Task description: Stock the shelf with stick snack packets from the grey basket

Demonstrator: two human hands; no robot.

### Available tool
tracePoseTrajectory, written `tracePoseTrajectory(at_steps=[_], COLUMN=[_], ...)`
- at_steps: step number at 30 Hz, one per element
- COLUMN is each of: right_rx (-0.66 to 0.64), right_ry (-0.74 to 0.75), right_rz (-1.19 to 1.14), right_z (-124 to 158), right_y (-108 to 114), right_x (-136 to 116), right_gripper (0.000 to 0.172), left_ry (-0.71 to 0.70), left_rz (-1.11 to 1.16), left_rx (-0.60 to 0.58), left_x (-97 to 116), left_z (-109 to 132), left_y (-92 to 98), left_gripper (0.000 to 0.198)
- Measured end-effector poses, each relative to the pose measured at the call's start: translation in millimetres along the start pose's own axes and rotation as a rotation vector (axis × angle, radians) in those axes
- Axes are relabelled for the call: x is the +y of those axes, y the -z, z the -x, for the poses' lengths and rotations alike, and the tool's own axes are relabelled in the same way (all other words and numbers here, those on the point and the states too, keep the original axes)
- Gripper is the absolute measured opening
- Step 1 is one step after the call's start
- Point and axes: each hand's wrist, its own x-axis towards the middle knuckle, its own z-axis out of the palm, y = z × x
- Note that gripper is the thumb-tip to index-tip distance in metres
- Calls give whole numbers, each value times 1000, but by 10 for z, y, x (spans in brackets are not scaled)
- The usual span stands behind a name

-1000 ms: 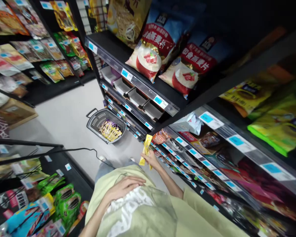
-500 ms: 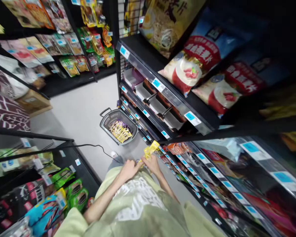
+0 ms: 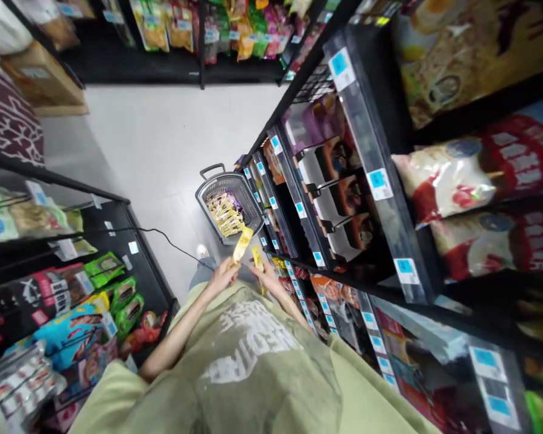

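My left hand (image 3: 224, 276) is closed on a long yellow snack packet (image 3: 242, 243) that points up and to the right. My right hand (image 3: 268, 275), just beside it, grips another yellow snack packet (image 3: 257, 258). Both hands are held in front of my shirt, apart from each other. Beyond them on the floor stands a grey shopping basket (image 3: 202, 196) with its handle raised at the far end. Inside lie several yellow packets (image 3: 226, 218) and some purple ones (image 3: 236, 204). The print on the held packets is too small to read.
Shelves with price tags (image 3: 377, 181) rise close on the right, holding oat bags (image 3: 452, 181) and open boxes (image 3: 339, 205). Snack bags (image 3: 72, 331) hang on the left rack. A black cable (image 3: 172, 238) crosses from the left. Pale floor (image 3: 163, 138) stretches beyond the basket.
My hands have moved apart, and my left hand now holds a yellow packet out toward the basket. My right hand keeps one lower down. The view has turned to the right.
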Motion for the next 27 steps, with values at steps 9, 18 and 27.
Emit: tracePoseTrajectory(at_steps=[9, 18, 27], right_rx=[63, -28, 171], right_ry=[-178, -248, -229], right_rz=[-192, -121, 72], right_z=[-356, -978, -1289], right_y=[566, 1290, 1714], right_x=[123, -76, 24], right_gripper=[42, 47, 52], left_ry=[64, 109, 136], left_rz=[160, 224, 96], left_rx=[34, 154, 112], left_x=[-177, -62, 175], left_z=[-407, -1150, -1837], left_y=[-67, -742, -1425], left_gripper=[62, 58, 22])
